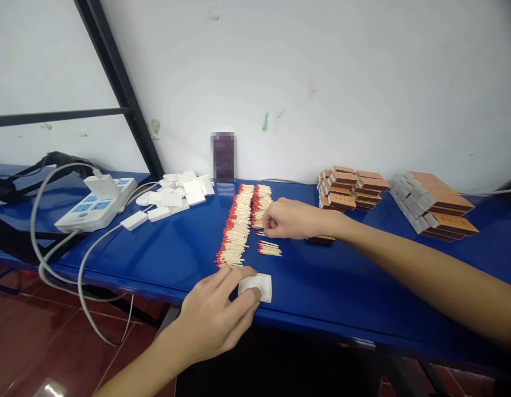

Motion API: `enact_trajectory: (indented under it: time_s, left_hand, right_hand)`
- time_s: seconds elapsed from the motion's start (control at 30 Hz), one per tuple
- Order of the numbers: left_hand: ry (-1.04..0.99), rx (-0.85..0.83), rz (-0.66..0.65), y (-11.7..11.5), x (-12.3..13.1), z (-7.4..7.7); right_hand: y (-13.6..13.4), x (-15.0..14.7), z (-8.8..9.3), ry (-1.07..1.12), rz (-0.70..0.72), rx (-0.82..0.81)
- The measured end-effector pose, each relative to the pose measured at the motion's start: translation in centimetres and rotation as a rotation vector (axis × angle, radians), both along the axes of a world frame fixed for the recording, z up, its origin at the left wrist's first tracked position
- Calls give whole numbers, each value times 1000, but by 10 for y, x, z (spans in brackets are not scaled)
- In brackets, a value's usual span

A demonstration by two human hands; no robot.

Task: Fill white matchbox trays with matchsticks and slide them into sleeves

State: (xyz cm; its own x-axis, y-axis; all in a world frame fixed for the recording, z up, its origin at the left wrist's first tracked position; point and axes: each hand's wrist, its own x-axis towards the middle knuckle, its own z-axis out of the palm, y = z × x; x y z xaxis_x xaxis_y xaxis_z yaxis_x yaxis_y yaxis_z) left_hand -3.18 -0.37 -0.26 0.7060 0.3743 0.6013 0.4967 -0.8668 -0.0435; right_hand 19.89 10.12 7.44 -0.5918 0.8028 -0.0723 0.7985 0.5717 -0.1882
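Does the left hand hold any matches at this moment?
No, the left hand holds only a small white box tray at the front edge of the blue table, while the right hand pinches at the matches.

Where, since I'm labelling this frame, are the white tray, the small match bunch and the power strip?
white tray (261, 288): head view, its bare right half.
small match bunch (270, 249): head view, mid-sticks.
power strip (87, 212): head view, its top face.

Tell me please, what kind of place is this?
Probably a small workshop for hand packing. A blue table carries rows of loose matches, a pile of white trays and stacks of boxes; the left hand holds one tray.
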Motion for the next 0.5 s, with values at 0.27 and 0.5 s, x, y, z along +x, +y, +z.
enact_trajectory:
  time_s: [0.27, 0.5]
  left_hand:
    - [9, -12, -4, 0, 0, 0]
    - [13, -1, 4, 0, 0, 0]
  right_hand:
    - [-2, -2, 1, -2, 33, -4]
    - [-2, 2, 4, 1, 69, -68]
